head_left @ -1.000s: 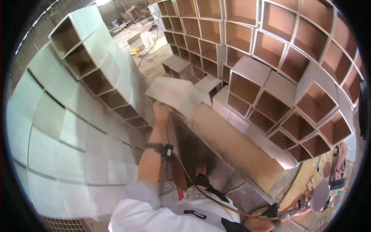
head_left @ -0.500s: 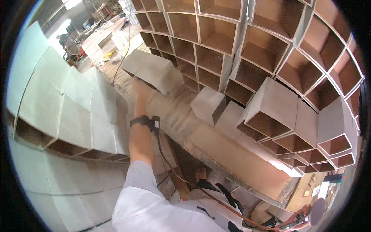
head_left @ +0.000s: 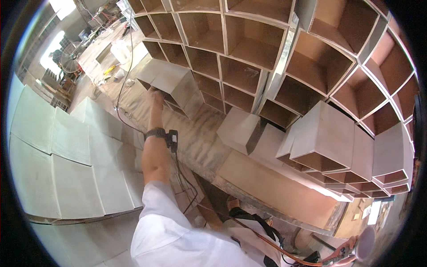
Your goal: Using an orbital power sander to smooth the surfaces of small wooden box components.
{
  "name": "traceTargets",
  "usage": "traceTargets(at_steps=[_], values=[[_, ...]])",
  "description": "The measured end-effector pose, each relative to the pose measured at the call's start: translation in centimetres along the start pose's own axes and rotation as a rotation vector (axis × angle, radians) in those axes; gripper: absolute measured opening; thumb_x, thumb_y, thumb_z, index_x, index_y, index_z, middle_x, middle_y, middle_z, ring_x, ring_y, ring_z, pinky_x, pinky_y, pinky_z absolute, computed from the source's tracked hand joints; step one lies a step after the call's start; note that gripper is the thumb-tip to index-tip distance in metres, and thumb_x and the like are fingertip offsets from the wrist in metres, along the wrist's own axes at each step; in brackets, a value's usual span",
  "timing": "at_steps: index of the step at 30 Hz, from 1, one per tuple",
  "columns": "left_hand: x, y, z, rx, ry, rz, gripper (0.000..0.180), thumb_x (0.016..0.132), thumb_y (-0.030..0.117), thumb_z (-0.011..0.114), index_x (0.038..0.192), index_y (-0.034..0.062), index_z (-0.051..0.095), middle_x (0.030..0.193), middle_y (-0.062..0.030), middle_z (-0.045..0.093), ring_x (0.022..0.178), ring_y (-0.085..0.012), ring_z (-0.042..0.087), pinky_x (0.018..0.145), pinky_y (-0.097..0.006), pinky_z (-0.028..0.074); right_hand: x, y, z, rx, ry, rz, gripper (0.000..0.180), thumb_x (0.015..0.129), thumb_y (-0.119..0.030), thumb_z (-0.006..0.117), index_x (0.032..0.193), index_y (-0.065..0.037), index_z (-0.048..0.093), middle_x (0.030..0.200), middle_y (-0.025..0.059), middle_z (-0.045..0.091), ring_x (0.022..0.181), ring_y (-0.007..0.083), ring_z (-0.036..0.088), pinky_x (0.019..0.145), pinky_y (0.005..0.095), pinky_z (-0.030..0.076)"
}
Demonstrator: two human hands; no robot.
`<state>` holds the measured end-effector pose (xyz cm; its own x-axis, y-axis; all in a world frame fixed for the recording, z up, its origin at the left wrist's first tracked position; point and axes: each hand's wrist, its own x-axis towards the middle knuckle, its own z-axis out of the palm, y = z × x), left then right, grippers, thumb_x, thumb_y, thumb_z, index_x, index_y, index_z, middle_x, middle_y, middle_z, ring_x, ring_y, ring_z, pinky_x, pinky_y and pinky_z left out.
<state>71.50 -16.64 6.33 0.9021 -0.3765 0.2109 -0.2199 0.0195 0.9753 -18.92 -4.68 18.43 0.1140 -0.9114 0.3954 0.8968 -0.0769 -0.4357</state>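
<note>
hand (head_left: pixel 155 95) reaching farther, box (head_left: pixel 171 82) carried away

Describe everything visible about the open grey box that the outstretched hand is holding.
The open grey box is a square, board-like cube with pale grey outer faces and a brown, shadowed inside. It is tilted, its open side facing down and toward the camera, held up in front of the stacked brown-lined cubbies. The left hand grips its lower edge; nothing else visibly touches it.
</note>
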Motion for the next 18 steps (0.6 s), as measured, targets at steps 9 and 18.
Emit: traceTargets(at_steps=[9,18], values=[[3.5,-5.4,-0.3,-0.213,-0.039,-0.002,0.031,0.087,0.004,0.056,0.116,-0.0048,0.058,0.111,-0.0115,0.063,0.101,-0.0203,0.058,0.088,-0.032,0.047,-1.0,0.9,1.1,-0.005,0.108,-0.017,0.056,0.08,-0.021,0.064,0.124,0.0,0.038,0.105,0.0152,0.046,0.087,0.0199,0.048,0.068,0.0307,0.047],[-17.8,7.9,2.2,0.166,0.267,0.179,0.044,0.09,0.007,0.056,0.131,-0.0033,0.045,0.132,-0.0147,0.049,0.124,-0.0248,0.045,0.101,-0.035,0.04,-0.1,2.0,2.9,-0.013,0.269,-0.037,0.05,0.076,-0.008,0.067,0.116,0.003,0.041,0.096,0.0104,0.044,0.081,0.0173,0.044,0.063,0.027,0.045]])
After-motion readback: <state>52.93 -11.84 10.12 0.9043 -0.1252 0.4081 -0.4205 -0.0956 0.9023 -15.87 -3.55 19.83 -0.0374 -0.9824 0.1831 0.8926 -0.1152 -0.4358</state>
